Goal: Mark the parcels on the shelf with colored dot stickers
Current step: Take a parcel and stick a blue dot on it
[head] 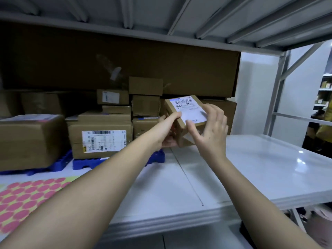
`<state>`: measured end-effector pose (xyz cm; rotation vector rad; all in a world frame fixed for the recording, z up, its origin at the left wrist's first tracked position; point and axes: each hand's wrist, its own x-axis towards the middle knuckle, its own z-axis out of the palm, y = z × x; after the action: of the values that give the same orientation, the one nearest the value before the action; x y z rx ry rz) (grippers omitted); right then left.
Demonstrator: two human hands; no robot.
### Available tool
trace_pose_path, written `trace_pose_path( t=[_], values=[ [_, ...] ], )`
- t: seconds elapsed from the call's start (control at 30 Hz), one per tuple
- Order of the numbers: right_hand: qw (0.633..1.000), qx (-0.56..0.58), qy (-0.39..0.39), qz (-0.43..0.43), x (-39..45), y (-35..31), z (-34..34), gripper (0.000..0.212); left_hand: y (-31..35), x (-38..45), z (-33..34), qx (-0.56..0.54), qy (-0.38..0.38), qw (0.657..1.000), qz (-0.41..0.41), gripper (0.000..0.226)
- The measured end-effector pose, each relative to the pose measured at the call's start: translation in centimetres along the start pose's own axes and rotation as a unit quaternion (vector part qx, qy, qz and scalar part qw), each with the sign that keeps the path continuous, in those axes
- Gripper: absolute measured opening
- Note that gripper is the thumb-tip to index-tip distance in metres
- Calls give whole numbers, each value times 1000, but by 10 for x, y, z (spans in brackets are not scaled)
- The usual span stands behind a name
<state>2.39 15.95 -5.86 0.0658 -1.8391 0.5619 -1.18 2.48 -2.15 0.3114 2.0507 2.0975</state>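
Note:
A small brown parcel (177, 112) with a white shipping label on its upper face is lifted off the white shelf (251, 168), tilted toward me. My left hand (168, 128) grips its left edge, thumb on top and fingers underneath. My right hand (209, 126) touches the label's lower right corner with thumb and fingers spread, nearly straight. At the shelf's front left lies a sheet of pink dot stickers (27, 196) on yellow backing. Whether a sticker is on the parcel I cannot tell.
Several taped cardboard parcels (100, 139) are stacked at the back left on blue plastic pallets (86, 162). A long dark carton (125, 65) lies across the top of the stack. A grey shelf upright (276, 90) stands right, with a person beyond it.

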Motion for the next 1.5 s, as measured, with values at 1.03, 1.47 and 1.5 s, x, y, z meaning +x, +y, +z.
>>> trace_pose_path(
  t=[1.03, 1.47, 1.5],
  values=[
    [793, 490, -198, 301, -108, -111, 66, 35, -101, -103, -130, -47, 117, 979, 159, 48],
    [825, 476, -182, 244, -114, -109, 61, 50, -108, -106, -134, -44, 114, 982, 142, 44],
    [825, 476, -183, 244, -114, -109, 61, 50, -108, -106, -134, -44, 113, 982, 142, 44]
  ],
)
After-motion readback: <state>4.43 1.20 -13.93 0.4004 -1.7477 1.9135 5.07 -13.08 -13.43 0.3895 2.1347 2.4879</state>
